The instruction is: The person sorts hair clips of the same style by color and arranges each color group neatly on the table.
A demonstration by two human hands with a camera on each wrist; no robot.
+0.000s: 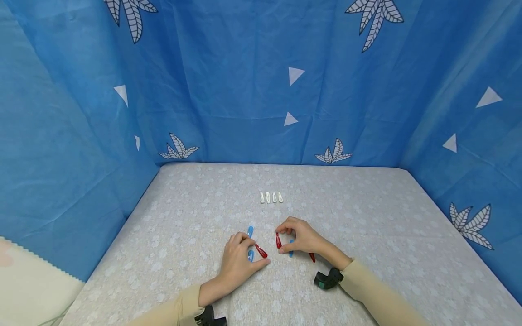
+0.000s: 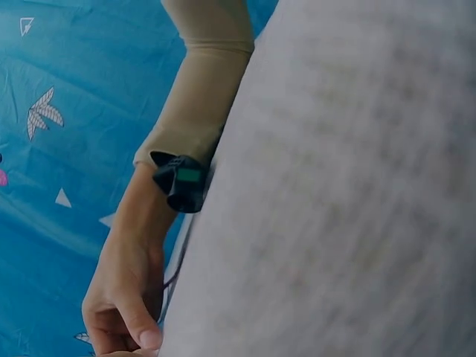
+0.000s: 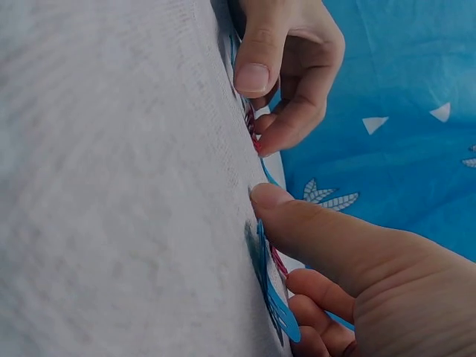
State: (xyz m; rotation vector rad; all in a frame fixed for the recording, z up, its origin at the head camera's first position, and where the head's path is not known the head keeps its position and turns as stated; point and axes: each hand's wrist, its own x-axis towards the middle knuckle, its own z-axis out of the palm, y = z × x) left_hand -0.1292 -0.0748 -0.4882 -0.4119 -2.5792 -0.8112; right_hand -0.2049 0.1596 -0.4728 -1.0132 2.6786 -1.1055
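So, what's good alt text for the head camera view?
A person's left hand and right hand each hold a red hair clip over a pale, patterned table. Blue clips lie close by, with four white clips lined up beyond.

My right hand is curving thumb and fingers about a red clip, while a blue clip is partly covering it. My left hand is curling round a second red clip. Beyond the far edge of the tablecloth, a blue curtain is hanging.

Left hand, right hand, both pinching
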